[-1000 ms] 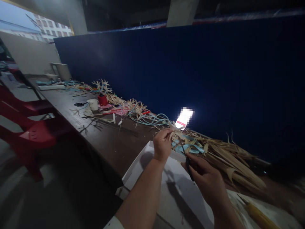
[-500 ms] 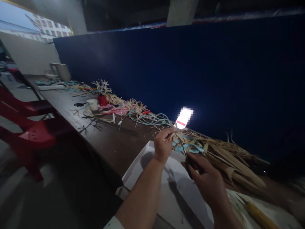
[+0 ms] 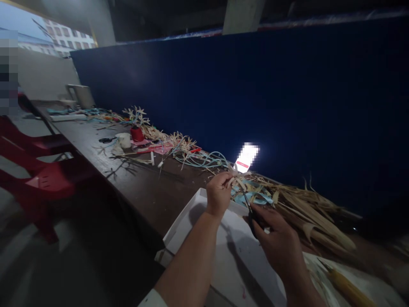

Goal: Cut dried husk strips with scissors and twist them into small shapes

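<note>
My left hand (image 3: 218, 194) is closed in a pinch on a strip of dried husk (image 3: 235, 178), held up over the far edge of a white tray (image 3: 185, 221). My right hand (image 3: 277, 243) is wrapped round the dark handles of a pair of scissors (image 3: 249, 207), whose blades point up toward the strip just below my left fingers. Both hands hover above the tray, at the near end of a long dark wooden table (image 3: 140, 181).
A heap of dried husks (image 3: 306, 211) and pale blue strips (image 3: 252, 197) lies behind the tray. A lit phone (image 3: 246, 157) leans against the blue partition. Farther along are cords, a white cup (image 3: 125, 140), a red pot (image 3: 137, 134) and black scissors (image 3: 106, 140). Red plastic chairs (image 3: 41, 170) stand left.
My right hand has shifted slightly with the scissors near the strip. My left hand keeps its pinch in nearly the same place.
</note>
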`<state>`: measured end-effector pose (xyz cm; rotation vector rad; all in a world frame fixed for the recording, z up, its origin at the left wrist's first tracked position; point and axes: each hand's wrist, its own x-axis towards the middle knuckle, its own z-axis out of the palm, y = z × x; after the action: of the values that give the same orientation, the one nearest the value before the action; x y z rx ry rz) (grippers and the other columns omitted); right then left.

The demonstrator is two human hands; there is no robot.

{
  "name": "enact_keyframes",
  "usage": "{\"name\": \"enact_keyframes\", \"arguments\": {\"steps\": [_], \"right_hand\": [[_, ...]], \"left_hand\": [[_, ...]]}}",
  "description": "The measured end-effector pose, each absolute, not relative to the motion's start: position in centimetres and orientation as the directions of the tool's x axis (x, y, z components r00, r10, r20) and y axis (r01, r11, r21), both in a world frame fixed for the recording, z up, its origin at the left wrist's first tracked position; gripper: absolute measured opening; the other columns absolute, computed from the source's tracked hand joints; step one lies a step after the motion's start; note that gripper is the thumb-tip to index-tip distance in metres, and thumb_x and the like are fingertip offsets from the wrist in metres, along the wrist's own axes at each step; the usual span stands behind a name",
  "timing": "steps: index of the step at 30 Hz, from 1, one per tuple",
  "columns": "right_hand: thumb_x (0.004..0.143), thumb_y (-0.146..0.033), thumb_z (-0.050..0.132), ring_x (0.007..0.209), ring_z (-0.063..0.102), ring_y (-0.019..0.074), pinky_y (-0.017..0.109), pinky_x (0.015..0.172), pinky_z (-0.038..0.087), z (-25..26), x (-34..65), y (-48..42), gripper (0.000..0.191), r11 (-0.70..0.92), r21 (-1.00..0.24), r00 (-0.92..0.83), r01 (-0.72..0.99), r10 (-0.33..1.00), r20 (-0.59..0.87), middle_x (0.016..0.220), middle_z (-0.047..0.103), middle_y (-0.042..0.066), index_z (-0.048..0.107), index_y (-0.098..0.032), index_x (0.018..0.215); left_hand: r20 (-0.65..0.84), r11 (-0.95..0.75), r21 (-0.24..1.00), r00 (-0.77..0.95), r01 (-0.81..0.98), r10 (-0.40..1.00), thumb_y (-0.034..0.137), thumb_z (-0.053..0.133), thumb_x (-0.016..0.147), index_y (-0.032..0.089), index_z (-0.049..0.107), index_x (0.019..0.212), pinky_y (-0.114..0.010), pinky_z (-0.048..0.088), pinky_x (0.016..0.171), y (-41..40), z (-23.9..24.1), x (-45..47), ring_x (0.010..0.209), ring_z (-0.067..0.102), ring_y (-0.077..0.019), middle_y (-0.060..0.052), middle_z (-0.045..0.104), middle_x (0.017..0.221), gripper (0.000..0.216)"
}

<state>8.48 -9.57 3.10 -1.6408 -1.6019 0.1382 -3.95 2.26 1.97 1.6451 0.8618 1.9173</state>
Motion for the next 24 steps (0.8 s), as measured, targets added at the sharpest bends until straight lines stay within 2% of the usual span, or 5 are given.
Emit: {"name": "enact_keyframes", "arguments": {"steps": [11,17,24], "right_hand": [[0.08,-0.035,0.057,0.09,0.061,0.0199,0.028,0.079,0.045,2.77,8.48,-9.59,0.033,0.193,-0.496,0.131,0.847,0.828,0.545,0.103,0.064,0.005,0.063,-0.026,0.111],[0.08,-0.034,0.056,0.087,0.062,0.0193,0.03,0.079,0.046,2.61,8.54,-9.48,0.032,0.186,-0.402,0.103,0.897,0.794,0.599,0.103,0.064,0.003,0.062,-0.029,0.111],[0.08,-0.034,0.057,0.086,0.062,0.0182,0.026,0.075,0.047,2.57,8.38,-9.56,0.032,0.198,-0.411,0.117,0.89,0.772,0.625,0.1,0.064,0.003,0.063,-0.029,0.111]], "left_hand": [[0.64,-0.649,0.76,-0.206,0.027,0.74,0.011,0.056,0.074,0.015,0.067,0.084,-0.025,0.048,0.077,2.2,1.97,-3.73,0.082,0.062,-0.0135,-0.005,0.068,0.087,0.016],[0.575,-0.591,0.806,-0.221,-0.011,0.788,0.01,0.055,0.072,0.016,0.068,0.077,-0.022,0.048,0.07,1.9,2.28,-3.66,0.072,0.062,-0.0115,-0.002,0.068,0.077,0.015],[0.557,-0.583,0.808,-0.206,-0.089,0.804,0.01,0.053,0.074,0.016,0.069,0.09,-0.023,0.049,0.075,1.91,2.38,-3.68,0.083,0.063,-0.0128,-0.005,0.069,0.091,0.024]]}}
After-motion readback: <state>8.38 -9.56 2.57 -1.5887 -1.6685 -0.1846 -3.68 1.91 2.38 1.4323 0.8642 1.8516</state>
